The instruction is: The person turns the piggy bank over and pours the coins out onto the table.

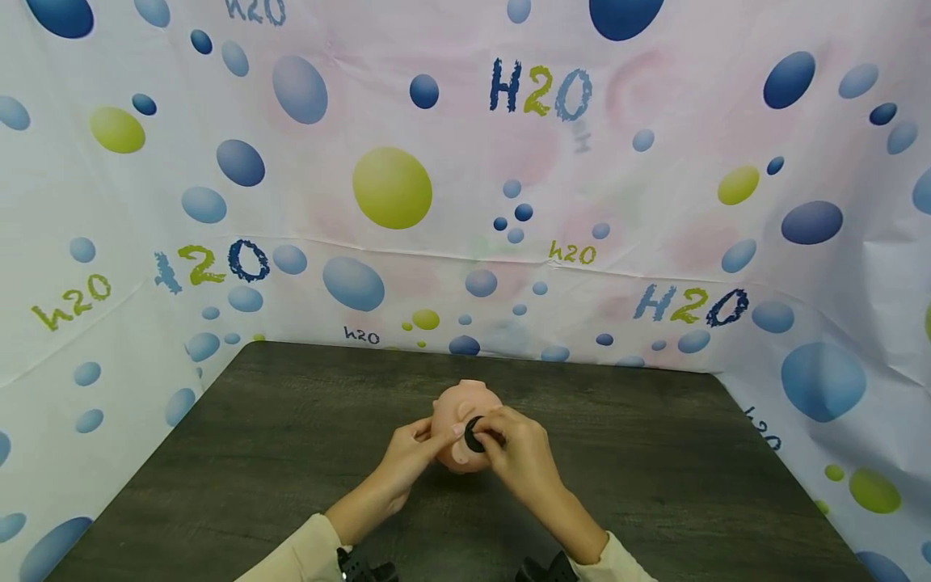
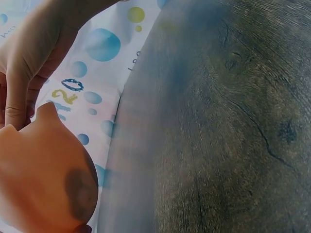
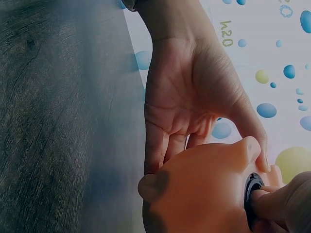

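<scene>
A peach-coloured piggy bank [image 1: 465, 396] is held up over the table with its underside and stubby feet towards me. My left hand [image 1: 407, 459] grips its left side; in the right wrist view the thumb lies along the underside and the fingers go behind the body. A round black plug [image 1: 470, 436] sits at the opening in the belly, and my right hand [image 1: 525, 454] pinches it between thumb and fingers. The right wrist view has the plug's dark rim [image 3: 249, 194] at the hole, partly covered by the right fingers [image 3: 291, 199].
The dark wood-grain table [image 1: 305, 420] spreads around both hands. Behind it and at its sides hangs a white backdrop [image 1: 451, 97] printed with blue and green bubbles and H2O lettering. Black straps [image 1: 364, 566] are at the wrists.
</scene>
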{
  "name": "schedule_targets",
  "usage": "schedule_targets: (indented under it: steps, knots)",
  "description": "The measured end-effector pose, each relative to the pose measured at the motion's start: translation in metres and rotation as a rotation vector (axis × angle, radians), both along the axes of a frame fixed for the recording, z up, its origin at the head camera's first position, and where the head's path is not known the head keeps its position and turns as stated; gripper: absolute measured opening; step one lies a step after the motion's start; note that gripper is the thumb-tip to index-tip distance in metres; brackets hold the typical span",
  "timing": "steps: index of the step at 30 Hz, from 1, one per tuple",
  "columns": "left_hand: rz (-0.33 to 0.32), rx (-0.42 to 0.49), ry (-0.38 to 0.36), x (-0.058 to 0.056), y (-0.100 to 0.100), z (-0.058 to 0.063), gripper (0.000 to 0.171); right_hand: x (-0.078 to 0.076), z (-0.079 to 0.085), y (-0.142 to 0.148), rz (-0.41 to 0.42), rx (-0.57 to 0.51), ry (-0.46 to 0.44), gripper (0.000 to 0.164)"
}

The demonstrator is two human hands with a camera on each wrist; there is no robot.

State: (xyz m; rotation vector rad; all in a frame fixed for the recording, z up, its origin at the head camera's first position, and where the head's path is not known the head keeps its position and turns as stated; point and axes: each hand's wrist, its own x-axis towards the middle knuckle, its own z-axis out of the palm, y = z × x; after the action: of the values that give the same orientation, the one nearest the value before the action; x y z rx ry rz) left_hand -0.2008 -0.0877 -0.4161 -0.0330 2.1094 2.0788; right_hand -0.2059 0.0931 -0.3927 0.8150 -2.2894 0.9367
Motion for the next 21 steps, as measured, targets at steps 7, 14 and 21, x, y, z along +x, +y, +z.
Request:
schedule_targets:
  steps: [7, 14, 21]
  knots:
    - [-0.003, 0.002, 0.006, -0.001, -0.002, -0.002, 0.07, 0.001, 0.003, 0.0, -0.003, -0.036, -0.024, 0.014]
    - [0.002, 0.01, 0.001, -0.001, -0.006, -0.004, 0.071, -0.002, 0.011, 0.01, -0.002, -0.109, -0.046, 0.014]
    - [0.035, 0.007, 0.004, 0.0, -0.011, -0.006, 0.068, -0.009, 0.006, 0.034, -0.096, -0.111, -0.107, 0.014]
